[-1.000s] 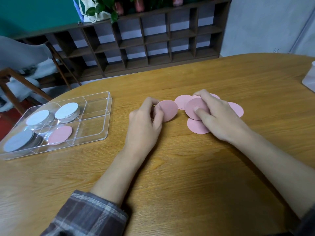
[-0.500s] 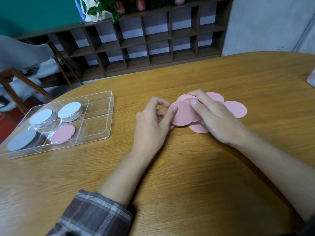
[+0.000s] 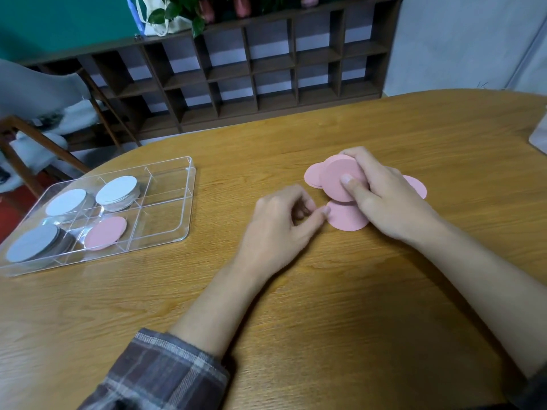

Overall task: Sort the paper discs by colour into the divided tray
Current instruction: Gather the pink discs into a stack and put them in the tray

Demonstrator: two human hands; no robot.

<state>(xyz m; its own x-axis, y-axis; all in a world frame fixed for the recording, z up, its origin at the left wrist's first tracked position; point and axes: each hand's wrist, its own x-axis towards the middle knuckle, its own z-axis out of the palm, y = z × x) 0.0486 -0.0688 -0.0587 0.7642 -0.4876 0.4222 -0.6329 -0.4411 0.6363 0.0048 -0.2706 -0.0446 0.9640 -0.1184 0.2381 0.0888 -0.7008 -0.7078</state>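
Note:
Several pink paper discs lie on the wooden table (image 3: 340,306). My right hand (image 3: 381,196) grips a small stack of pink discs (image 3: 337,179), thumb on top, tilted off the table. Below it lies a flat pink disc (image 3: 347,218); my left hand (image 3: 284,223), fingers loosely curled and holding nothing, touches its left edge with the thumb tip. Another pink disc (image 3: 418,186) peeks out behind my right hand. The clear divided tray (image 3: 177,199) stands at the left, holding two white stacks (image 3: 117,189) (image 3: 66,201), a grey stack (image 3: 32,242) and one pink disc (image 3: 105,232).
A dark wooden cubby shelf (image 3: 251,69) with plants on top runs behind the table. A chair with grey cloth (image 3: 35,93) stands at the far left. A pale object (image 3: 540,134) sits at the table's right edge.
The disc my left hand held has passed onto the stack in my right hand. My left hand has drawn back and down, now touching the lower flat disc.

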